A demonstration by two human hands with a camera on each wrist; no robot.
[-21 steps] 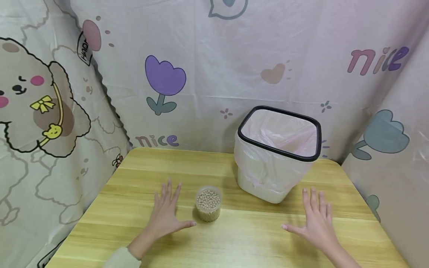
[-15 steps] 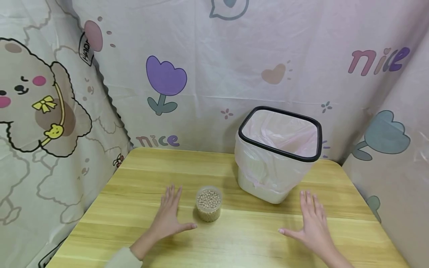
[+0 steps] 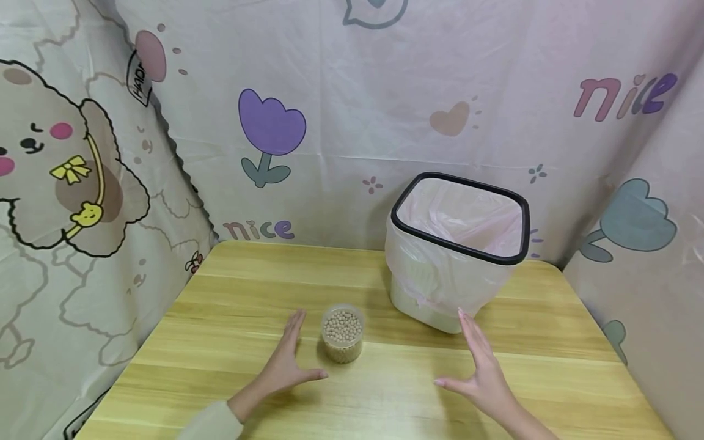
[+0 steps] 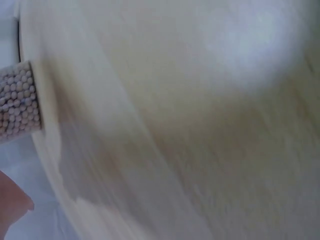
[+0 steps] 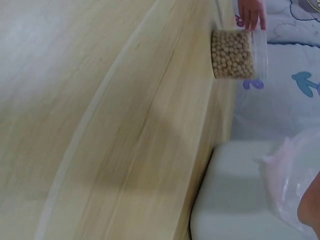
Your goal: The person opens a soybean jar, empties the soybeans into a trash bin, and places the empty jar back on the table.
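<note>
A clear jar (image 3: 342, 351) full of small round beige pellets stands upright on the wooden table. My left hand (image 3: 283, 370) is just left of it, thumb out to the side and fingers straight, with a gap to the jar. The same jar (image 4: 17, 102) shows at the edge of the left wrist view, near a fingertip (image 4: 12, 205). Farther right, my right hand (image 3: 484, 376) hovers in front of the trash bin, thumb and fingers spread and holding nothing. In the right wrist view, left-hand fingers (image 5: 252, 12) appear beyond the jar (image 5: 232, 54).
A white trash bin (image 3: 420, 308) with a black rim (image 3: 459, 245) and a pale pink plastic liner (image 3: 456, 281) stands at the back right of the table (image 3: 258, 275). Behind it hangs a printed curtain (image 3: 352, 122), which also runs along both sides.
Both hands have moved inward, the right one leftward to the front of the bin, the left one slightly closer to the jar. Their fingers have turned more edge-on. Jar and bin stay put.
</note>
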